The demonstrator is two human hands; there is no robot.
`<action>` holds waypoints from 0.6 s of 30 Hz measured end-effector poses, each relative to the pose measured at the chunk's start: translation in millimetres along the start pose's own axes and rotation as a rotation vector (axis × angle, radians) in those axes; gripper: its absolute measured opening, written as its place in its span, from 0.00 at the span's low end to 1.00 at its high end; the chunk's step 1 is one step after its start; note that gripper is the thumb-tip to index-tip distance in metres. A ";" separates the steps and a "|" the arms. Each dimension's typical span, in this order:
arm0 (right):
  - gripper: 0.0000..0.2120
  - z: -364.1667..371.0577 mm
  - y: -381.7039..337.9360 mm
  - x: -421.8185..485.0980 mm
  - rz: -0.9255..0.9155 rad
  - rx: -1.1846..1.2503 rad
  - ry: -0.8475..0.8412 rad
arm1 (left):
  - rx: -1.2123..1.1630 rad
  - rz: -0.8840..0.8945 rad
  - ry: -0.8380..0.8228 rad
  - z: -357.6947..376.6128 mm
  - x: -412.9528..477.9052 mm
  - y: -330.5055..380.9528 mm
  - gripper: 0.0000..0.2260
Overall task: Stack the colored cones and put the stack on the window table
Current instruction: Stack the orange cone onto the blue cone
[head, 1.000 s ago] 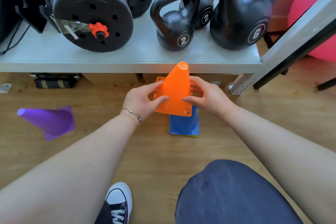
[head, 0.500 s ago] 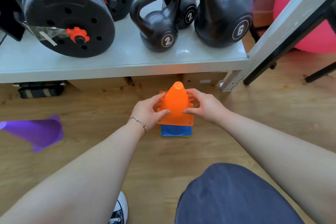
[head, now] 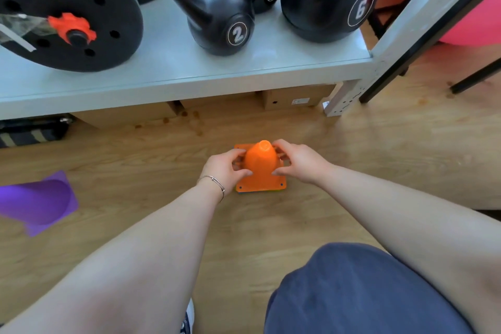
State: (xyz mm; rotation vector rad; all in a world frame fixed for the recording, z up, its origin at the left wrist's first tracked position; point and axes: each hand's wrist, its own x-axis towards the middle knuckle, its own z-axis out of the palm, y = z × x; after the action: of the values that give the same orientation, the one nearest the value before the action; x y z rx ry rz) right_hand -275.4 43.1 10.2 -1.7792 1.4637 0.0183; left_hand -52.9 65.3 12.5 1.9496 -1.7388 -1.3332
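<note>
wood floor [head: 271,225] by the weight shelf: both hands, left hand [head: 222,171] and right hand [head: 299,161], gripped the orange cone [head: 260,168] seated on the stack. purple cone [head: 38,202] lay unstacked, table trip left.

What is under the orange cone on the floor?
Only a thin blue and yellow strip shows below the base of the orange cone. What else lies beneath is covered.
</note>
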 end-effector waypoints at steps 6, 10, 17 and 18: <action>0.35 12.3 -2.6 4.2 0.004 -0.028 0.005 | 0.071 -0.044 -0.018 3.7 0.2 -4.2 0.28; 0.36 14.1 -4.4 6.3 0.027 -0.054 -0.022 | 0.152 -0.068 0.001 7.2 -1.6 -2.8 0.28; 0.31 -3.7 -5.2 2.7 -0.040 -0.367 -0.026 | 0.371 -0.090 -0.063 3.6 -0.6 10.7 0.27; 0.30 -8.1 -4.6 1.3 -0.060 -0.442 -0.008 | 0.396 -0.097 -0.064 2.6 -1.6 14.2 0.27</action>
State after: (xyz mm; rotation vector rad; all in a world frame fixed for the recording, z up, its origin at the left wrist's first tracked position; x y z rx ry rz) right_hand -274.8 37.3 17.6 -2.1686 1.4794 0.3418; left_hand -64.3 63.6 21.3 2.2396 -2.0949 -1.1595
